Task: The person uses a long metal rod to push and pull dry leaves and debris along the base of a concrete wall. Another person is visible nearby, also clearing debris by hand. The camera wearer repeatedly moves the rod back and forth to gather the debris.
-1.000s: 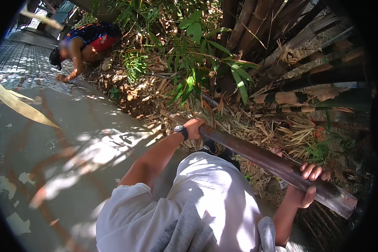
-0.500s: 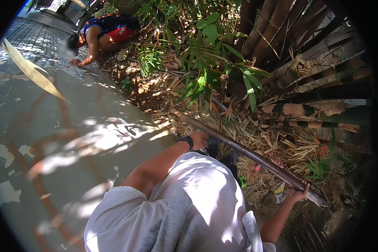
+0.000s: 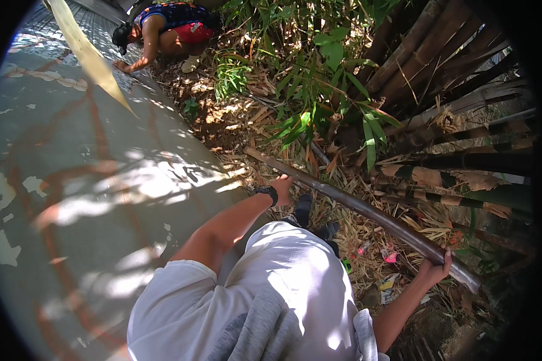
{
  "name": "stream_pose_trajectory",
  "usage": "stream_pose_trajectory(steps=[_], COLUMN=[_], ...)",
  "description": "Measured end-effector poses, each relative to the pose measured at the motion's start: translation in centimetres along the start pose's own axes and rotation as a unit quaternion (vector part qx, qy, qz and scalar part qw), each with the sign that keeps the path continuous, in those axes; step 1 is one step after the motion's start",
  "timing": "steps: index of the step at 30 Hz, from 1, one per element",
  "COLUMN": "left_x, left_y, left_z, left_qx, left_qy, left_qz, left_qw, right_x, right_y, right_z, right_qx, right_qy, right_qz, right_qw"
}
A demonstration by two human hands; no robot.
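A long dark brown pole (image 3: 361,209) slants across the ground in front of me, from the middle of the view down to the right. My right hand (image 3: 433,272) grips it close to its pale lower end, with the thumb showing along the near side. At its upper part is my left hand (image 3: 282,189), wearing a black wristband. Its fingertips reach the pole's near edge, but how the fingers are bent is hard to see. Dry bamboo leaves (image 3: 343,180) lie under the pole.
A grey painted wall (image 3: 180,228) with reddish streaks runs along my left. Thick bamboo stems (image 3: 415,54) and green leaves (image 3: 370,135) stand at the right. A crouching person (image 3: 171,30) touches the wall at the far left. Litter (image 3: 389,281) lies near my right forearm.
My left hand has moved up from my body to the pole. The right hand stays on the pole's lower end. The crouching person's head has lifted slightly, and the whole view has shifted.
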State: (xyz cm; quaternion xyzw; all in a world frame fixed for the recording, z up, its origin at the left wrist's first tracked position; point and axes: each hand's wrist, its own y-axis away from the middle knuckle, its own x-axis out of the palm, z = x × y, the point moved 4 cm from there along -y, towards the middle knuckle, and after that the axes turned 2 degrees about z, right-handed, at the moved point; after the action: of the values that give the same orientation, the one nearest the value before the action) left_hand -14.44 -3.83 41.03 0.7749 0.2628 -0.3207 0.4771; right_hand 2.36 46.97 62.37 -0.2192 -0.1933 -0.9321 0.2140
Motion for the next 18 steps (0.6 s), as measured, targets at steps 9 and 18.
stream_pose_trajectory(steps=[9,18], left_x=[-2.3,-5.2], left_y=[0.4,1.4], left_z=[2.6,-10.8], left_qx=[0.237,0.324], left_qy=[0.139,0.154], left_qz=[-0.136,-0.065], left_qw=[0.952,0.931], right_x=[17.8,5.6], right_y=[16.0,11.7], right_z=[3.7,17.1], right_qx=[-0.043,-0.075], right_qy=[-0.068,-0.022], right_qz=[0.739,0.311], right_qw=[0.669,0.947])
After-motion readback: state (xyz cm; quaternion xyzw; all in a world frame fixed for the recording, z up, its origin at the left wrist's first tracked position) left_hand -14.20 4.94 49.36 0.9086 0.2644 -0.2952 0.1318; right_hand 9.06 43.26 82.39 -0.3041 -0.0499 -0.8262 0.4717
